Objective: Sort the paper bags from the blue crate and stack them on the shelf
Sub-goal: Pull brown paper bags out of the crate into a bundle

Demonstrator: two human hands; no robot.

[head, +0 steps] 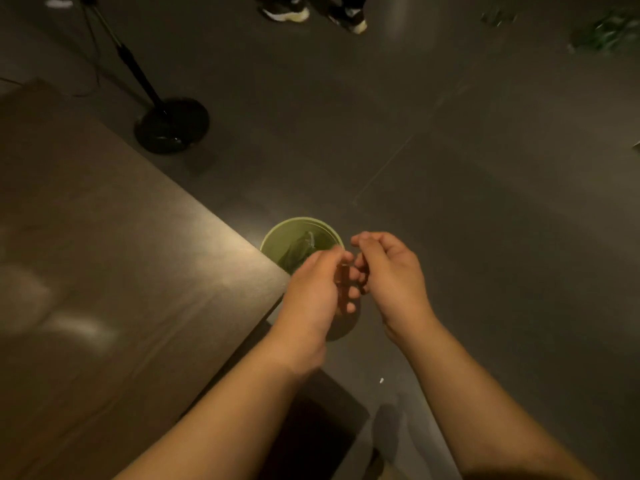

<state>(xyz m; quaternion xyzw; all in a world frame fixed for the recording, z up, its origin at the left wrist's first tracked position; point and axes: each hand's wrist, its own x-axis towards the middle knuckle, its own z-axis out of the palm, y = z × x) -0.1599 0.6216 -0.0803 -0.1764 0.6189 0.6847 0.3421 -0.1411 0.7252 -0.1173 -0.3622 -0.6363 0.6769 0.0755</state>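
Two hands, left hand [313,289] and right hand [389,271], fingers loosely curled, fingertips nearly meeting, holding nothing discernible, above green bin [277,237].

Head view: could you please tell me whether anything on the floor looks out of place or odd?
A small white scrap lies loose on the dark floor, right of the hands. The green bin by the table corner holds something crumpled. No blue crate, paper bags or shelf are in view.
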